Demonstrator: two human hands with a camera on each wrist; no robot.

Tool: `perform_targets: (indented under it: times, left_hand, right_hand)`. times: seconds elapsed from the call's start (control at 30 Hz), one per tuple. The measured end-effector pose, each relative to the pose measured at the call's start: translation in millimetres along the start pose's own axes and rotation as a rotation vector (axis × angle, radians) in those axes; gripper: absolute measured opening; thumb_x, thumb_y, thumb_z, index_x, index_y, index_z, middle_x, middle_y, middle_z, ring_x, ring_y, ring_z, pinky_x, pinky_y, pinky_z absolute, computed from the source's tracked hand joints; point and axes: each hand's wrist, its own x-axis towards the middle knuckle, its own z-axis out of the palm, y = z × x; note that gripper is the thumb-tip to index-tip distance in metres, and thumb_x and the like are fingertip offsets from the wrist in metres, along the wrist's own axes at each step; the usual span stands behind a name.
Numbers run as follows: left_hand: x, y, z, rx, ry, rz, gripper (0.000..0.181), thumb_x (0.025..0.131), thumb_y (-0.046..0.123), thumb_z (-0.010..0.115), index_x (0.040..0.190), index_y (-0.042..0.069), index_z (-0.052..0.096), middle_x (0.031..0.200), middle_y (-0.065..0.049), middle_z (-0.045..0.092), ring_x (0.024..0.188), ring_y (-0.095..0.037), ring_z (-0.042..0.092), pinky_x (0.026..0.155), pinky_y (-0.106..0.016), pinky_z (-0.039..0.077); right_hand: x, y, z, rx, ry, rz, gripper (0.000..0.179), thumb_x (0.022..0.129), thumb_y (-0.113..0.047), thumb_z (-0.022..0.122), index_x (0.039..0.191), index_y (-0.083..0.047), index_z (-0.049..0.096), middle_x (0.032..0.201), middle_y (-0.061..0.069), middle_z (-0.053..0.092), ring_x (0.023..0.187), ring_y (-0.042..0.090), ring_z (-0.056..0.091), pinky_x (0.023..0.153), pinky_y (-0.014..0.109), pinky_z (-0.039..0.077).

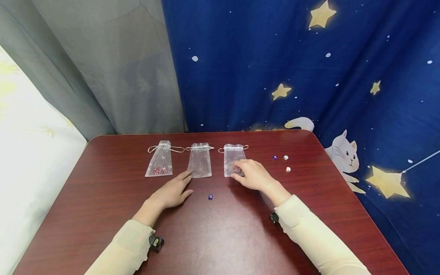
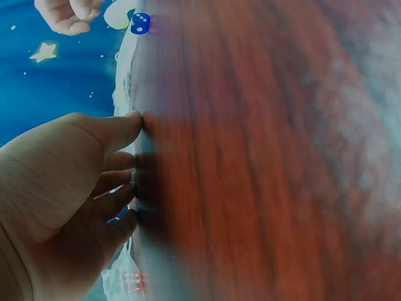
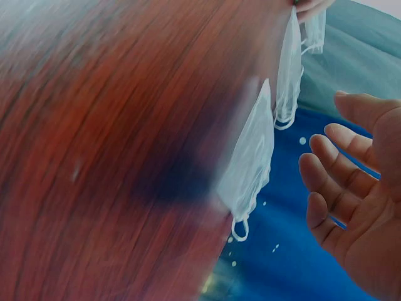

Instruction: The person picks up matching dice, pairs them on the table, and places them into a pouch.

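My left hand (image 1: 170, 192) rests on the table with its fingertips at the lower left corner of the middle organza drawstring bag (image 1: 200, 164). In the left wrist view its fingers (image 2: 119, 200) reach down to the wood and hold nothing. Above the right organza bag (image 1: 233, 154) hovers my right hand (image 1: 253, 175), partly covering it. The right wrist view shows this hand's fingers (image 3: 338, 169) loosely bent, apart from the bag and with nothing in them. A blue die (image 1: 210, 197) lies on the wood between the hands.
The left organza bag (image 1: 164, 158) contains two red dice (image 1: 160, 170). Beyond the right hand lie another blue die (image 1: 274, 157), a white die (image 1: 285, 157) and a second white die (image 1: 288, 169). Curtains (image 1: 240, 76) hang behind the reddish-brown table (image 1: 113, 191).
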Motion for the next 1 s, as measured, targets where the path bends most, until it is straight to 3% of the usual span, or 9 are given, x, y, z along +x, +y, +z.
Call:
perform_targets:
  times: [0.47,1.0]
  left_hand:
    - [1.2,-2.0,1.4,0.009,0.008,0.018,0.059,0.101,0.025,0.063,0.144,-0.012,0.046,0.159,-0.023,0.035,0.145,-0.037,0.036,0.116,-0.050,0.034]
    - [0.9,-1.2,1.1,0.001,0.001,0.006,0.059,0.101,0.025,0.063,0.145,-0.011,0.046,0.159,-0.022,0.034,0.146,-0.037,0.036,0.116,-0.051,0.034]
  right_hand:
    - [-14.5,28.2,-7.8,0.008,0.035,0.040,0.023,0.091,-0.026,0.076,0.104,-0.008,0.073,0.086,0.000,0.065,0.077,0.016,0.061,0.069,0.039,0.053]
    - [-28.0,57.2,-11.7,-0.027,0.059,0.106,0.017,0.089,-0.025,0.078,0.098,-0.013,0.071,0.081,-0.005,0.060,0.072,0.013,0.058,0.065,0.038,0.050]
